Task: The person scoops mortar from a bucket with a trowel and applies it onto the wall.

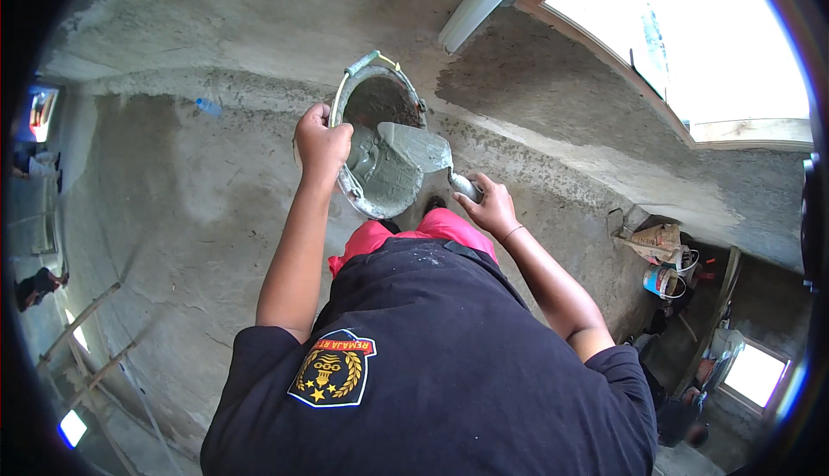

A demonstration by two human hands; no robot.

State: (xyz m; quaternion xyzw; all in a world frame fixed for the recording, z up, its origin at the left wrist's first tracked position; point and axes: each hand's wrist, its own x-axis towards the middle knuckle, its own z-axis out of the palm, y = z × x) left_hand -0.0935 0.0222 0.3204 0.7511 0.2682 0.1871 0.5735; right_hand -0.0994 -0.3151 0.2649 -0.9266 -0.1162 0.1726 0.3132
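A bucket (408,199) with wet grey mortar (380,178) inside is held up in front of me, its mouth tilted toward me. My left hand (323,143) grips its left rim, with the thumb over the edge. The bucket's handle (363,62) lies against the far side of the rim. In my right hand (489,206) is a trowel (418,146), the fingers closed round its grip. The trowel's grey-smeared blade reaches over the bucket's right rim, above the mortar.
Rough cement wall (285,9) rises ahead, with a bright window opening (673,35) at upper right. A blue plastic bottle (208,106) lies by the wall. Paper sacks (658,241) and a small paint pail (663,282) stand at right. Wooden poles (95,372) lean at lower left.
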